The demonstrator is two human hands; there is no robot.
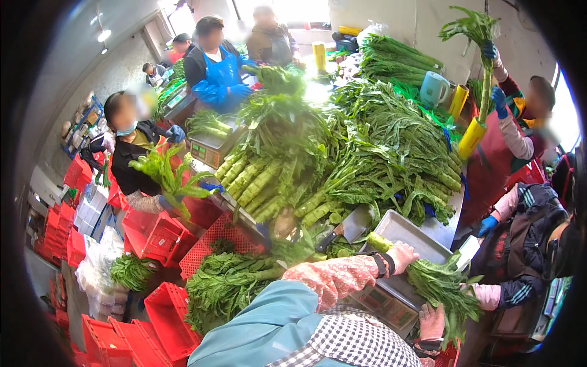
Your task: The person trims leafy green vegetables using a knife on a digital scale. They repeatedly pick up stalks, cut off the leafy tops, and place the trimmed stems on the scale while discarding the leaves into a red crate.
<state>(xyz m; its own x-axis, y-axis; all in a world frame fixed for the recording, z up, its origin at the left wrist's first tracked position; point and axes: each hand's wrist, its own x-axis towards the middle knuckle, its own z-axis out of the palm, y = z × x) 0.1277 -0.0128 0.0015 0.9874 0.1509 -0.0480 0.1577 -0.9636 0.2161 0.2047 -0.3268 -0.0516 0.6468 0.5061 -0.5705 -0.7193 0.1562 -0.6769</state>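
Note:
My left hand (403, 257) is closed around a celtuce, its cut pale-green stem (379, 241) sticking out to the left and its leaves (442, 280) spreading to the right. The celtuce lies over a metal tray (415, 231) and a digital scale (385, 303). Lower down, my right hand (432, 319) has its fingers extended and apart against the hanging leaves. A cleaver (357, 224) with a dark handle rests left of the tray among stems and trimmings. Some of the scale is hidden by my arm and apron.
Large heaps of celtuce (385, 137) cover the table ahead. Red crates (156, 236) crowd the left, near leafy greens (229, 284). At right, a co-worker's blue-gloved hand (488, 225) is by a white flat object (467, 252). Another person holds celtuce over a yellow roll (472, 137).

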